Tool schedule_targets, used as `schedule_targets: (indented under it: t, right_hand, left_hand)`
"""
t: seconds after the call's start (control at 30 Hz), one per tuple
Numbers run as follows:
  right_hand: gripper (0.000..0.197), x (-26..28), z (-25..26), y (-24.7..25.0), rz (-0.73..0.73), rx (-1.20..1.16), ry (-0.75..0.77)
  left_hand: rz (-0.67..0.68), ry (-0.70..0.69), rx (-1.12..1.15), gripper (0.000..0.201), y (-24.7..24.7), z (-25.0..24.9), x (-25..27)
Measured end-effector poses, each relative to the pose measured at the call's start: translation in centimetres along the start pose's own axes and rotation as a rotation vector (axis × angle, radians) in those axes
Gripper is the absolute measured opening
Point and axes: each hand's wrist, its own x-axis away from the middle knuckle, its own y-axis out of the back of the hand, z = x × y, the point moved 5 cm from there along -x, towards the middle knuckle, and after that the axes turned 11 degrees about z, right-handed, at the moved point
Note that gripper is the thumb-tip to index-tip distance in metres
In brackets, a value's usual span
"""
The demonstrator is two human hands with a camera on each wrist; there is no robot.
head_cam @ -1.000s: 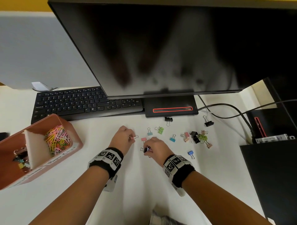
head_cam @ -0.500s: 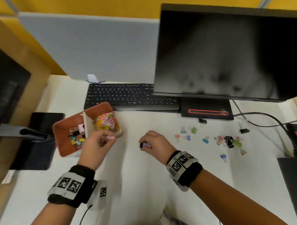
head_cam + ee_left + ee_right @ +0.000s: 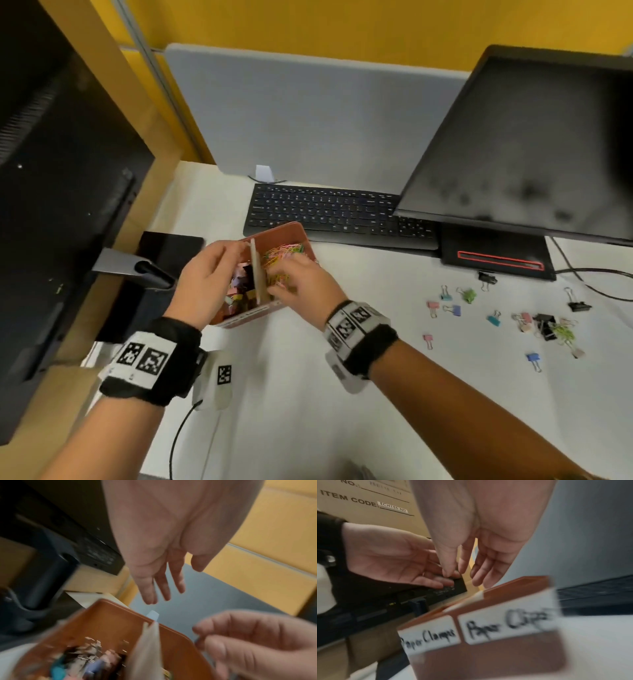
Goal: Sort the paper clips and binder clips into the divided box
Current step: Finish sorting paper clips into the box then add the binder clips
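Note:
The brown divided box [image 3: 274,230] stands left of centre on the white desk. Its front wall [image 3: 488,662] is labelled "Paper Clamps" on the left and "Paper Clips" on the right. Coloured paper clips [image 3: 284,251] fill the right compartment, and binder clips [image 3: 239,287] lie in the left one, behind the white divider [image 3: 257,274]. My left hand [image 3: 205,277] hovers over the left compartment with straight, empty fingers [image 3: 159,585]. My right hand [image 3: 305,281] is above the right compartment beside the divider. Its fingers [image 3: 481,566] hang down with no clip showing. Several loose binder clips [image 3: 493,320] lie scattered at the right.
A black keyboard [image 3: 335,212] lies just behind the box. A monitor [image 3: 531,147] on a black base [image 3: 493,260] stands at the right, with cables [image 3: 599,274] behind the loose clips. Another dark screen [image 3: 51,205] and its stand fill the left side.
Both hands have moved left from the scattered clips to above the box. The left hand, which pinched a pink clip, now has straight empty fingers. The head view has swung left.

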Motion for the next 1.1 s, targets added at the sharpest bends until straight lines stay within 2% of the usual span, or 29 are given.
schedule_targets:
  t: [0.07,0.17,0.27,0.33,0.4,0.5,0.67,0.8,0.93,1.0,1.1]
  right_hand:
    - [0.023,3.9,-4.7,1.3,-0.033,0.061,-0.106]
    - [0.025,10.3,-12.5,2.9,-0.061,0.175,-0.325]
    - [0.031,15.4,-17.8,3.4,-0.007,0.248,-0.453]
    - [0.031,17.4,-19.7,3.1,0.053,0.251,-0.445]
    - [0.026,18.7,-21.2,2.6,0.035,0.230,-0.402]
    - [0.015,20.5,-22.9,3.8,0.003,0.119,-0.423]
    - [0.018,22.4,-25.2,6.2,0.012,0.061,-0.425]
    - [0.017,22.4,-26.8,7.2,-0.004,0.028,-0.412]
    - [0.020,21.9,-27.4,7.7,0.048,0.024,-0.391]
    - [0.024,21.4,-27.3,8.5,0.003,-0.046,-0.363]
    - [0.045,20.4,-27.6,10.8,-0.143,-0.127,-0.360]
  left_hand:
    - [0.074,-0.092,0.013,0.018,-3.0,-1.9,0.0]
    - [0.270,-0.115,0.054,0.012,-9.6,-2.8,-0.7]
    - [0.421,-0.147,-0.022,0.019,-16.8,-3.7,-1.4]
    - [0.503,-0.161,-0.058,0.023,-21.2,-4.6,-1.7]
    - [0.585,-0.174,-0.106,0.024,-25.2,-5.1,-2.0]
    - [0.669,-0.190,-0.266,0.027,-30.4,-4.8,-3.0]
    - [0.649,-0.139,-0.423,0.023,-35.4,-2.7,-4.2]
    - [0.572,-0.147,-0.451,0.024,-36.1,-1.7,-4.6]
    - [0.553,-0.102,-0.450,0.027,-36.1,-1.2,-5.0]
    - [0.561,-0.118,-0.445,0.027,-36.0,-1.5,-5.0]
    - [0.578,-0.113,-0.425,0.029,-35.9,-2.1,-5.4]
